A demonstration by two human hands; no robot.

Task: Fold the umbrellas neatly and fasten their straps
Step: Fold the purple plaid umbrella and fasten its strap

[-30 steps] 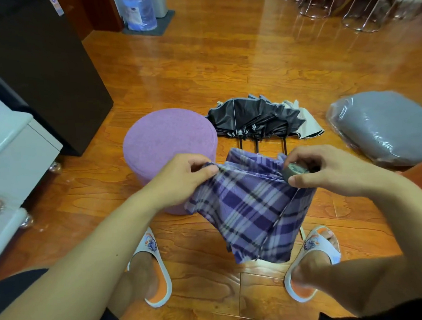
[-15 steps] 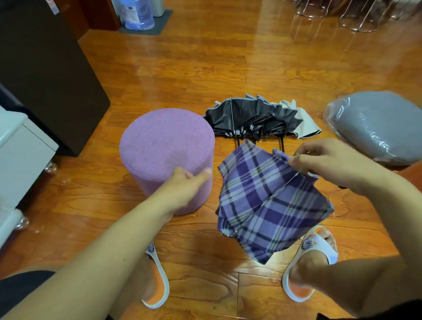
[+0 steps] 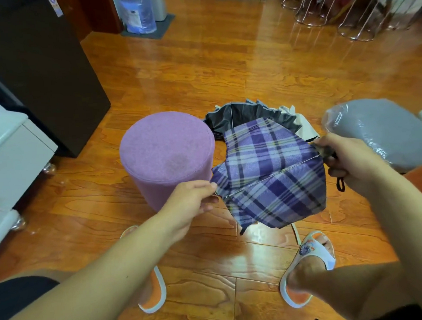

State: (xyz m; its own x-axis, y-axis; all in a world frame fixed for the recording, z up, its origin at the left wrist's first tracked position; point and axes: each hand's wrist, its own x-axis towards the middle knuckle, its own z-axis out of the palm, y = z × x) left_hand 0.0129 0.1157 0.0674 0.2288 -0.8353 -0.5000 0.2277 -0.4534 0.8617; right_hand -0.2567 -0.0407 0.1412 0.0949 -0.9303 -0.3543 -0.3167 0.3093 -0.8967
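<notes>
Hanging in the air between the two hands, the purple plaid umbrella (image 3: 273,171) is held above the wooden floor (image 3: 225,69), its canopy loose and spread in slack panels with a thin metal rib showing across the cloth; the left hand (image 3: 192,199) pinches a rib tip at the canopy's left edge between thumb and curled fingers; the right hand (image 3: 348,161) is closed round the umbrella's dark handle end at the canopy's right side, and a short black wrist loop (image 3: 340,184) dangles below that fist. Behind the plaid canopy, partly covered by it, a black umbrella (image 3: 242,115) lies collapsed but unrolled on the floor, with a pale cream panel showing at its right edge. Just left of the plaid umbrella stands a round lilac stool (image 3: 166,152), upright, its side close to the left hand; whether they touch cannot be told. To the right, behind the right hand, sits a grey cushion wrapped in clear plastic (image 3: 382,130). Below the umbrella the person's feet rest on the floor in white and orange slippers (image 3: 313,252), one on each side. Farther left are a dark cabinet (image 3: 44,70) and a white drawer unit (image 3: 13,149); at the far end of the room stand a blue water bottle (image 3: 138,13) and the metal legs of chairs (image 3: 331,11).
</notes>
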